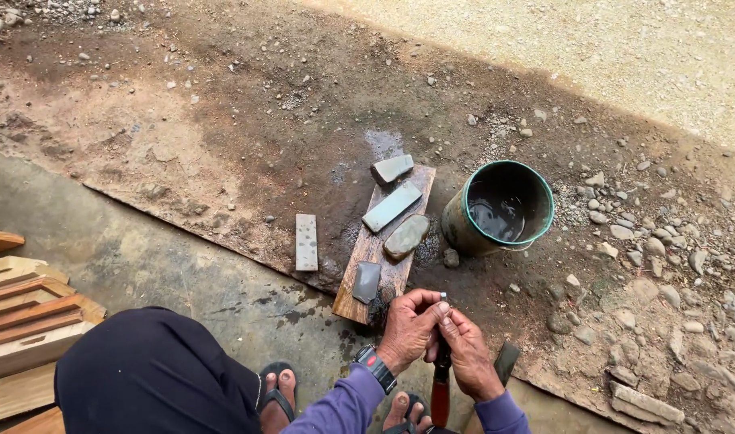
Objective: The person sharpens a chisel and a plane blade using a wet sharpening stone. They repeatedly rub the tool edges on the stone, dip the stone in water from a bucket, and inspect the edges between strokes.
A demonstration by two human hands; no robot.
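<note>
My left hand and my right hand are closed together around the top of an upright tool with a reddish-brown handle, just below the near end of a wooden plank. A small white tip shows above the fingers. A black watch sits on my left wrist. On the plank lie several sharpening stones: a grey block, a long flat grey stone, a rounded stone and a dark wet stone.
A bucket with dark water stands right of the plank. A pale rectangular stone lies on the dirt to its left. Wooden frames are stacked at the left edge. Loose pebbles cover the ground at right. My sandalled feet are below.
</note>
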